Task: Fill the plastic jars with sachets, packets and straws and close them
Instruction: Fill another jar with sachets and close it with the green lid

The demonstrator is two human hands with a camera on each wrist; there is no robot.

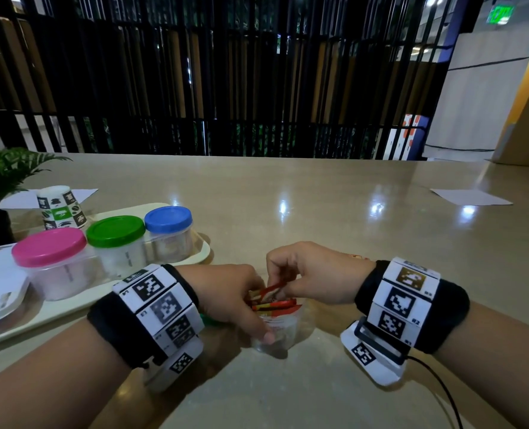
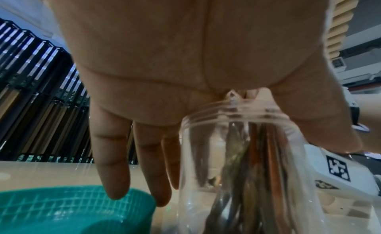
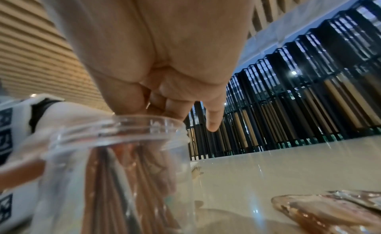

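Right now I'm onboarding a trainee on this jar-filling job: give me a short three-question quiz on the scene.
1. True or false: the clear jar between the hands already has its lid on.
2. Which lid colour stands on the tray? A) yellow B) pink C) black
3. Fill in: the right hand pinches a red ____ over the jar.

Key: 1 false, its mouth is open and packed with sachets, steadied by the left hand. 2 B, the pink lid. 3 sachet.

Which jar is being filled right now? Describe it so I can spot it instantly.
Start at the tray with three lidded jars on the left; move right to where both hands meet. The open jar stands between them, off the tray: clear, with no lid, red sachets sticking out of its mouth.
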